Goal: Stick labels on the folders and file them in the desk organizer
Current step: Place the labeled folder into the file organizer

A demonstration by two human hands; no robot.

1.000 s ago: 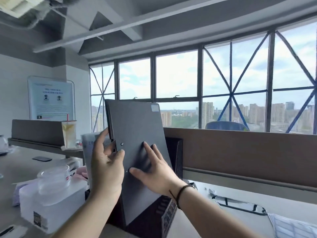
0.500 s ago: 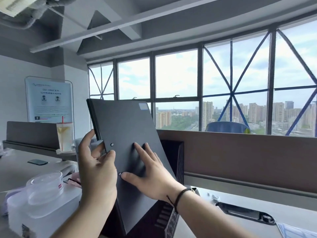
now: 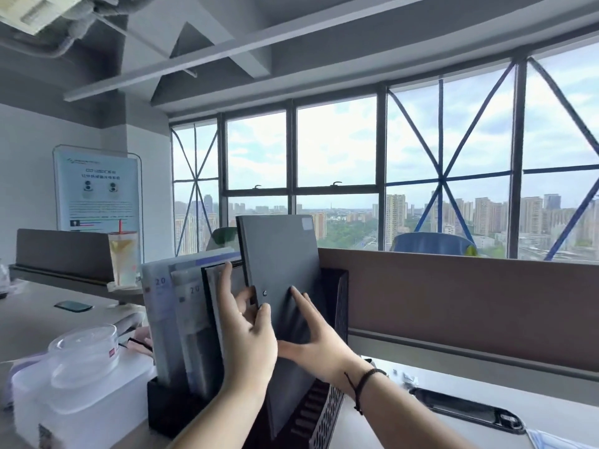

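Windows and a brown partition (image 3: pixel 453 296) back the desk (image 3: pixel 372 422), where a black mesh desk organizer (image 3: pixel 327 413) already holds pale folders (image 3: pixel 168 306) at its left. Filing looks well advanced: the grey folder (image 3: pixel 282 270), label (image 3: pixel 307 225) stuck at its top corner, stands partly lowered into the right slot, with open air above. Left hand (image 3: pixel 249 335) pinches its edge; right hand (image 3: pixel 314 338) presses it, fingers spread.

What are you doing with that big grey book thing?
It's a grey folder, and a person is sliding it into a black desk organizer. The left hand grips its edge while the right hand presses flat on its cover. It has a small label near its top corner. Other folders stand in the slots beside it.
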